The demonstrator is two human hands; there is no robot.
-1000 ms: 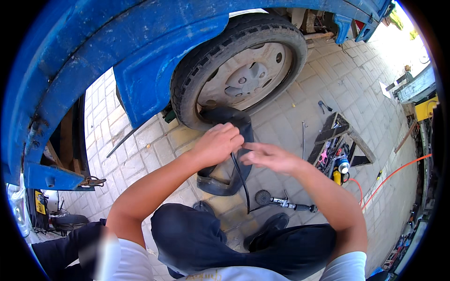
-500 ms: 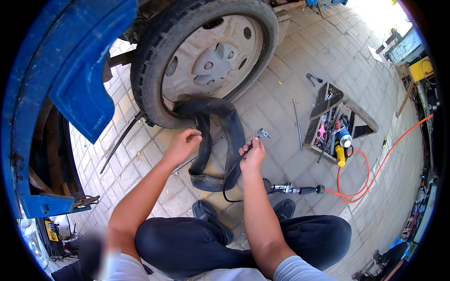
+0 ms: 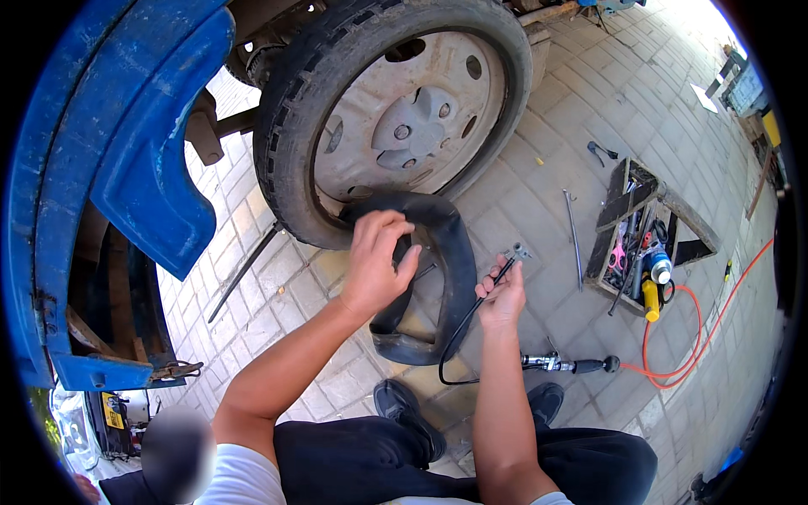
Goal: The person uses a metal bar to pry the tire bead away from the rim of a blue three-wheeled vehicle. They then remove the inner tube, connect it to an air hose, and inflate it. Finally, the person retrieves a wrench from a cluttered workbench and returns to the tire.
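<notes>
A black inner tube (image 3: pixel 460 278) hangs in a loop out of the lower edge of the tyre (image 3: pixel 284 147) and rests on the paving. My left hand (image 3: pixel 374 265) is over the tube's left side, thumb apart from the bent fingers, nothing seen between them; whether it touches the rubber I cannot tell. To the right of the loop, my right hand (image 3: pixel 503 301) is closed around the end of a black air hose (image 3: pixel 446 358). A metal air chuck (image 3: pixel 521 251) sticks out beyond its fingertips. The hose curves down behind my right forearm toward an inflator gun (image 3: pixel 551 362) on the ground.
A wooden toolbox (image 3: pixel 652 189) of hand tools stands at the right, an orange hose (image 3: pixel 699 345) curling beside it. A metal rod (image 3: pixel 574 240) and pliers-like tool (image 3: pixel 600 153) lie nearby. At the left are a blue vehicle panel (image 3: pixel 160 160) and a tyre lever (image 3: pixel 244 273).
My left hand has moved right and up over the tube, its thumb and fingers parting. My right hand has turned palm up, still holding the hose. The view has shifted left.
</notes>
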